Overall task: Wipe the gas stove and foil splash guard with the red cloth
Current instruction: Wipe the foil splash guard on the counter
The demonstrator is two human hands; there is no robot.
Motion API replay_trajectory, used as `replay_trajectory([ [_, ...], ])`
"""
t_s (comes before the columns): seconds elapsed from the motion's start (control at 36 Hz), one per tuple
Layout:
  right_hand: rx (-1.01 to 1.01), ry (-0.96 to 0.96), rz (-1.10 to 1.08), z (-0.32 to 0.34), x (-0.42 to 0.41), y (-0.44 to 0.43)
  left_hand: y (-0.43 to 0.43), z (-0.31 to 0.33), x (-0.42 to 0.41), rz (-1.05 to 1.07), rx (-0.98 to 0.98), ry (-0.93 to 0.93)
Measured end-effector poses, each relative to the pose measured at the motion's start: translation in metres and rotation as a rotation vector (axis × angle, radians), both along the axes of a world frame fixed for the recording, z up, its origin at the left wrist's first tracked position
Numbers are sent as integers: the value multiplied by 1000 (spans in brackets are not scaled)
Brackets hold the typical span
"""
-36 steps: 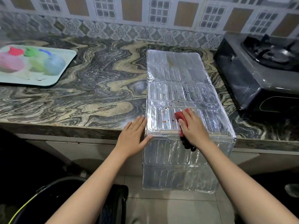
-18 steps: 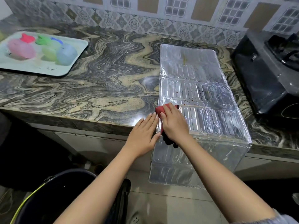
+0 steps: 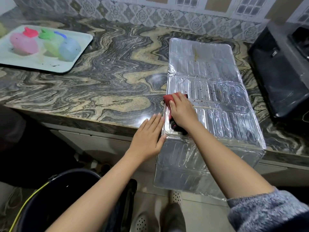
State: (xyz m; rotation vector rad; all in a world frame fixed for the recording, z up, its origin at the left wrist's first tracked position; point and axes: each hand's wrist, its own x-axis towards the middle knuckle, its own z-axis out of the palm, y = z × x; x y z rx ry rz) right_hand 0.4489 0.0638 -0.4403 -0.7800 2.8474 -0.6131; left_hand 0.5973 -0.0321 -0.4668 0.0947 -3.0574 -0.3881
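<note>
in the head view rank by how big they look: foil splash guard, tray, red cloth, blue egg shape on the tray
1. foil splash guard, by far the largest
2. tray, cut off at the left edge
3. blue egg shape and red cloth: unsure, since the right hand covers most of the cloth

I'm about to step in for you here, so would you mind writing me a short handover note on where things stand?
Right hand: pressing the red cloth on the foil splash guard, at its left edge.
Left hand: flat and open, bracing the guard's left edge at the counter lip.
Guard: lying on the counter, its near panels hanging over the front. Gas stove: at far right.
Done: wiping of the guard has begun.
Left: brown specks on the middle panel, a yellowish stain on the far panel, the hanging panels, then the stove.
</note>
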Motion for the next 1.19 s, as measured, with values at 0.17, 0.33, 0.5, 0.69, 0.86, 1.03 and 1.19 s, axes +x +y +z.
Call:
replay_trajectory([
  [0.17,8,7,34,0,-16,18,11,28,-20,141,118,130],
  [0.33,-2,-19,97,2,-21,30,14,17,-47,171,102,-66],
  [0.5,-14,-36,11,0,-32,75,17,20,-52,195,37,-90],
  [0.69,7,-19,-204,2,-57,150,8,21,-73,192,-50,-33],
  [0.86,32,8,-390,3,-103,163,6,10,-77,161,-11,-126],
  [1.03,49,7,-424,3,-134,124,4,9,-77,156,0,-122],
  [1.19,19,27,-197,0,-107,65,3,7,-75,155,6,-115],
])
